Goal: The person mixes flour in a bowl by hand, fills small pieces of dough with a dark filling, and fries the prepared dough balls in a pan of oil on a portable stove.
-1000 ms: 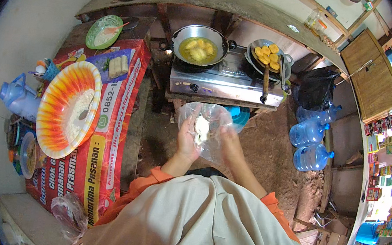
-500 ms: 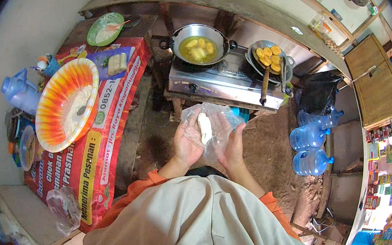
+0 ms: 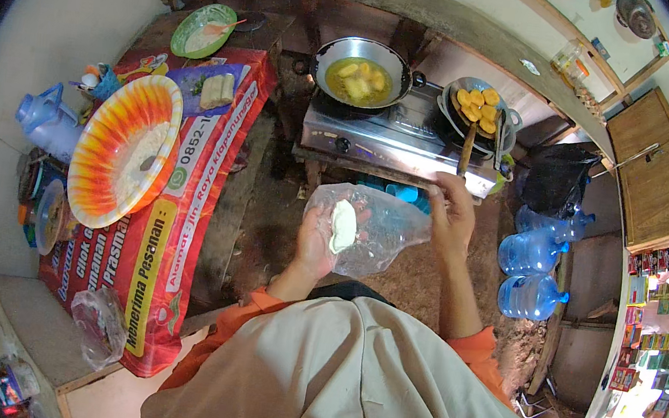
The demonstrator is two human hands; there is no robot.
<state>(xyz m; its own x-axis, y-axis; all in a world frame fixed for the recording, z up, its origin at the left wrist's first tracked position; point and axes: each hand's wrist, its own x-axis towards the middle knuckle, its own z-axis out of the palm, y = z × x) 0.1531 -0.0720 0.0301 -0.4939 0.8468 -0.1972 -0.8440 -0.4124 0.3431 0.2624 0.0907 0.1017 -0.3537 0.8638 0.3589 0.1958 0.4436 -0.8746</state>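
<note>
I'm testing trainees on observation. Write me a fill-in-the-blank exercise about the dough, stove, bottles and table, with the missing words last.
1. Over the left hand, white dough lies on thin, clear ____.
2. On the stove, the wok of oil stands to the ____ of the golden fried pieces.
3. The large bottles at the right are tinted ____.
4. The table cover under the large orange-patterned bowl is mostly ____.

Missing words: plastic; left; blue; red.
</note>
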